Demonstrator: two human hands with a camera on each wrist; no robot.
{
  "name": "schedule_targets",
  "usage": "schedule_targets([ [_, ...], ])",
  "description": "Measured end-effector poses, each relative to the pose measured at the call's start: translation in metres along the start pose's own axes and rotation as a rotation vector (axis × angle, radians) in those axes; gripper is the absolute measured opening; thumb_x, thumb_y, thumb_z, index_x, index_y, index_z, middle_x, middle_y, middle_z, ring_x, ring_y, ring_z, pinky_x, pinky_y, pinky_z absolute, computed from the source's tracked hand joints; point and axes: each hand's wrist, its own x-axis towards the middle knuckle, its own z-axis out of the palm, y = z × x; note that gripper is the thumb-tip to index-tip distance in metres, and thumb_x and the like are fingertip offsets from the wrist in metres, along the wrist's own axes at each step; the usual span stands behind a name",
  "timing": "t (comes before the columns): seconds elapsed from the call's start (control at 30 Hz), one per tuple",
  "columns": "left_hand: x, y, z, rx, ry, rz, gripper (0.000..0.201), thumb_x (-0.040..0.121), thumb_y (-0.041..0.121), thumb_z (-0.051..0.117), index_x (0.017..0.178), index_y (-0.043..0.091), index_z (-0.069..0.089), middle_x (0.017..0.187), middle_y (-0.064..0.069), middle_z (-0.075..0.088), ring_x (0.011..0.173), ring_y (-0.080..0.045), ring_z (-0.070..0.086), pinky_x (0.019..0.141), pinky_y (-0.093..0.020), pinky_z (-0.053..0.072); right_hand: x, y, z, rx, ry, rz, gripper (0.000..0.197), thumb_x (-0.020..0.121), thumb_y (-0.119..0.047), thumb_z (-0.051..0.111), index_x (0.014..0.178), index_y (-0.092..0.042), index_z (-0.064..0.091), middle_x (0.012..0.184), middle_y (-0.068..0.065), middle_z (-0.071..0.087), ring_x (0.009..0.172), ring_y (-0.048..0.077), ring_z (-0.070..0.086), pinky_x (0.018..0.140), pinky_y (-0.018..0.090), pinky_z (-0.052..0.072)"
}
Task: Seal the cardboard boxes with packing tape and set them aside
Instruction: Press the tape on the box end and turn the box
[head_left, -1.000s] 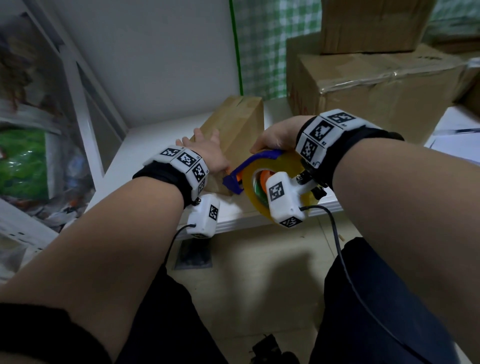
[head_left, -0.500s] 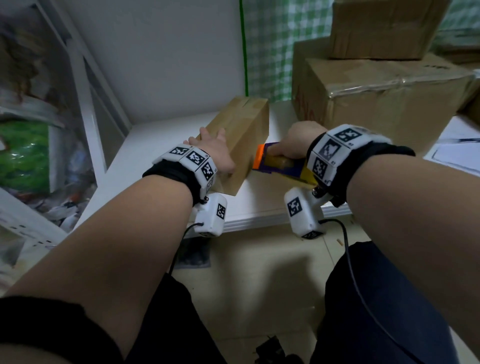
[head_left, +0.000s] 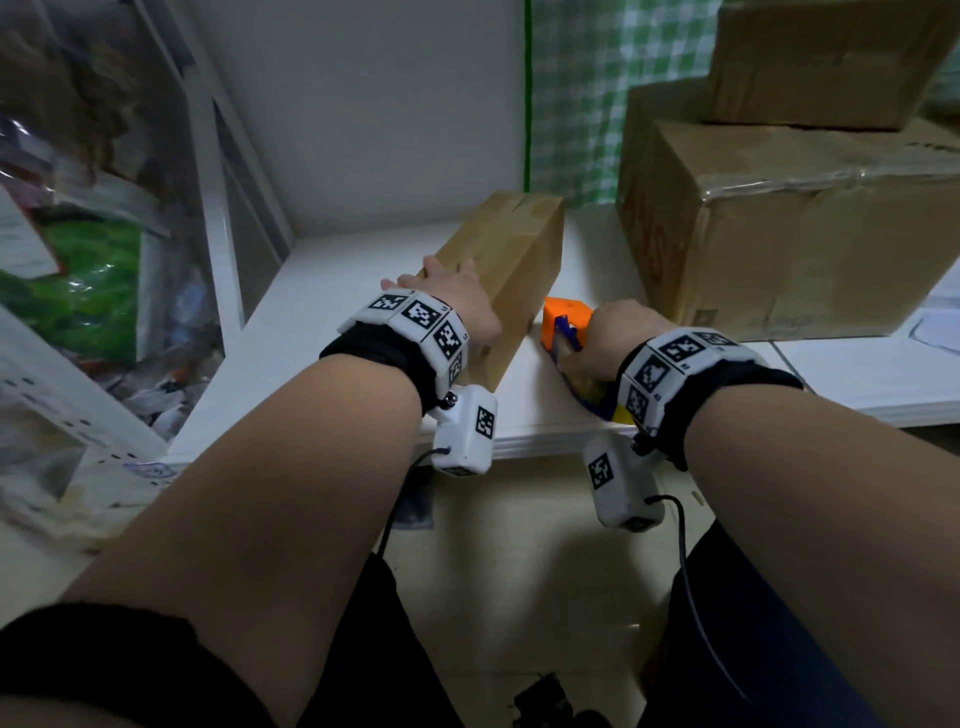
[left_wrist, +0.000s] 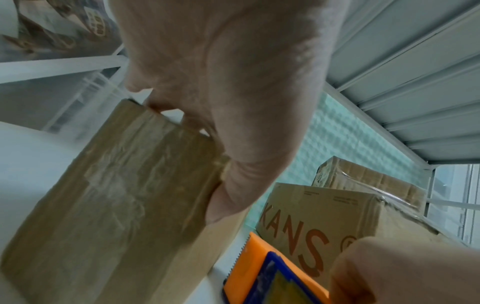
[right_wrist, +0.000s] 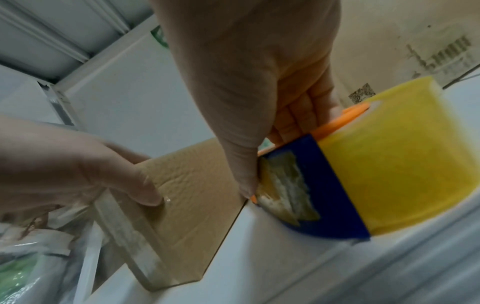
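Observation:
A small brown cardboard box lies on the white shelf, with clear tape across its near end. My left hand grips it from above, fingers over the far edge and thumb on the near side. My right hand grips a blue and orange tape dispenser that carries a yellow roll. The dispenser sits low on the shelf just right of the box, its orange toothed blade pointing away from me.
Large taped cardboard boxes are stacked at the right, close behind the dispenser, the lower one printed with orange letters. A white wall closes the back. Bagged clutter fills the left. My knees and the tiled floor lie below the shelf edge.
My right hand has carried the dispenser from the near end of the box down and right onto the shelf beside it. The left hand has stayed on the box.

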Motion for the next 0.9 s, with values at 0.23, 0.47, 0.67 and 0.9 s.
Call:
schedule_targets([
  [0.23, -0.01, -0.003, 0.0, -0.03, 0.029, -0.041, 0.089, 0.072, 0.044, 0.064, 0.146, 0.025, 0.02, 0.145, -0.015, 0.029, 0.126, -0.044, 0.037, 0.107, -0.061, 0.021, -0.007, 0.004, -0.011, 0.014, 0.207, -0.008, 0.043, 0.083, -0.049, 0.063, 0.068, -0.01, 0.054, 0.069, 0.006, 0.056, 0.058, 0.02, 0.054, 0.047, 0.024, 0.039],
  [0.47, -0.017, -0.045, -0.02, -0.529, -0.102, 0.151, 0.047, 0.1, 0.041, 0.028, 0.126, 0.009, 0.049, 0.141, -0.019, 0.043, 0.118, -0.029, 0.046, 0.095, -0.033, 0.035, -0.006, -0.025, -0.011, 0.354, 0.255, -0.357, 0.04, 0.089, -0.021, 0.054, 0.128, -0.025, 0.054, 0.118, 0.005, 0.063, 0.103, 0.022, 0.059, 0.081, 0.028, 0.048],
  [0.67, -0.021, -0.072, -0.003, -1.013, -0.056, 0.096, 0.025, 0.096, 0.034, 0.046, 0.106, 0.019, 0.063, 0.111, -0.005, 0.06, 0.082, -0.017, 0.053, 0.073, -0.027, 0.04, -0.018, -0.049, -0.016, 0.522, 0.155, -0.483, 0.048, 0.091, -0.03, 0.05, 0.14, -0.028, 0.047, 0.142, 0.003, 0.048, 0.13, 0.021, 0.042, 0.092, 0.02, 0.031],
  [0.9, -0.02, -0.084, 0.017, -1.016, -0.049, 0.263, 0.062, 0.084, -0.011, 0.052, 0.132, 0.028, 0.054, 0.154, -0.001, 0.028, 0.109, -0.022, 0.055, 0.083, -0.032, 0.046, -0.015, -0.053, -0.006, 0.275, 0.162, -0.446, 0.09, 0.072, -0.029, 0.078, 0.147, -0.028, 0.028, 0.131, 0.012, 0.048, 0.119, 0.028, 0.048, 0.095, 0.031, 0.041],
])
